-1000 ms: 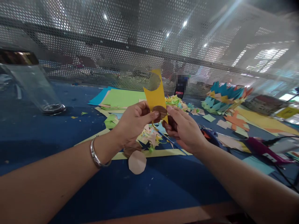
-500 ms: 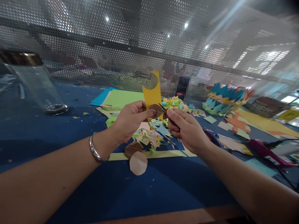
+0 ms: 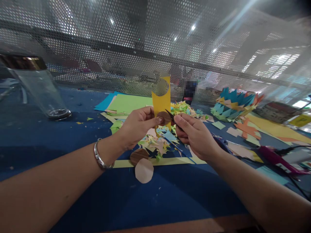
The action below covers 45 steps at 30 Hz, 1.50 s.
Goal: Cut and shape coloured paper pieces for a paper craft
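Observation:
My left hand (image 3: 142, 124) is closed on a strip of yellow paper (image 3: 161, 101) with a rounded bite cut from its top. Its thumb presses a brown wood-look disc (image 3: 164, 118) flat against the paper. My right hand (image 3: 193, 134) grips small dark scissors (image 3: 171, 115), whose pointed tip lies at the disc's right edge; their handles are hidden in the fingers. Below the hands, another brown disc (image 3: 138, 156) lies on the table, partly under a pale many-sided paper piece (image 3: 144, 171).
Paper scraps (image 3: 157, 144) are heaped behind the hands, beside stacked green sheets (image 3: 131, 103). A glass bottle (image 3: 39, 89) stands left. At right are a spiky folded-paper ring (image 3: 234, 104) and a magenta corded tool (image 3: 275, 159). A perforated metal screen (image 3: 116, 48) rises behind the table.
The yellow paper and brown disc have shifted slightly right and down in view, together with both hands. Each hand keeps its hold.

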### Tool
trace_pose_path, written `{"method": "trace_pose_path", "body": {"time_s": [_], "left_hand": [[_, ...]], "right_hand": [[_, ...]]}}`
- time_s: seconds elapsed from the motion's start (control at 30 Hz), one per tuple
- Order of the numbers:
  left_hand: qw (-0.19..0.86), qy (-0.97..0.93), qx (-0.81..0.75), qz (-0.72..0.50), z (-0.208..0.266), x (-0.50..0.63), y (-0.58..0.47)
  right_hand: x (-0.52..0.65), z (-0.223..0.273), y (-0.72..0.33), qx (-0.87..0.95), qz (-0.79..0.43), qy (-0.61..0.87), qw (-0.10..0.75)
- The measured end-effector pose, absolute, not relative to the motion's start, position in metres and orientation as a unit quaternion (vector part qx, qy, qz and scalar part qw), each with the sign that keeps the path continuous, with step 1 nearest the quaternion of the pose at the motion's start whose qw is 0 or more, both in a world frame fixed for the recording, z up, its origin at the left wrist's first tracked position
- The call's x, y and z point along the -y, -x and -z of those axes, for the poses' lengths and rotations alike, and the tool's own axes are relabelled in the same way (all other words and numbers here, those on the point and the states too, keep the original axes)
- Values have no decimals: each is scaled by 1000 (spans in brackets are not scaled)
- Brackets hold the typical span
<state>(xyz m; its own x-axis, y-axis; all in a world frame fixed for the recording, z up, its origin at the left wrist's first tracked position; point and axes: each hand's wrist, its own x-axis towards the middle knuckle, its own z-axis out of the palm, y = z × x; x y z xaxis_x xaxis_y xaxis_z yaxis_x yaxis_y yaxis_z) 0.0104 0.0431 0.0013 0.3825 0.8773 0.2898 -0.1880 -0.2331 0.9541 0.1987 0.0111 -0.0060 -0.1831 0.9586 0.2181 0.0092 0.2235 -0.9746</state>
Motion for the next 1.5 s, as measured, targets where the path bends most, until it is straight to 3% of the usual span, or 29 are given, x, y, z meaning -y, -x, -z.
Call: {"method": "trace_pose_path", "body": {"time_s": [1.5], "left_hand": [[544,-678,-249,-427,0,-54,2]], "right_hand": [[-10,2,-204,626,-465,436,449]]}}
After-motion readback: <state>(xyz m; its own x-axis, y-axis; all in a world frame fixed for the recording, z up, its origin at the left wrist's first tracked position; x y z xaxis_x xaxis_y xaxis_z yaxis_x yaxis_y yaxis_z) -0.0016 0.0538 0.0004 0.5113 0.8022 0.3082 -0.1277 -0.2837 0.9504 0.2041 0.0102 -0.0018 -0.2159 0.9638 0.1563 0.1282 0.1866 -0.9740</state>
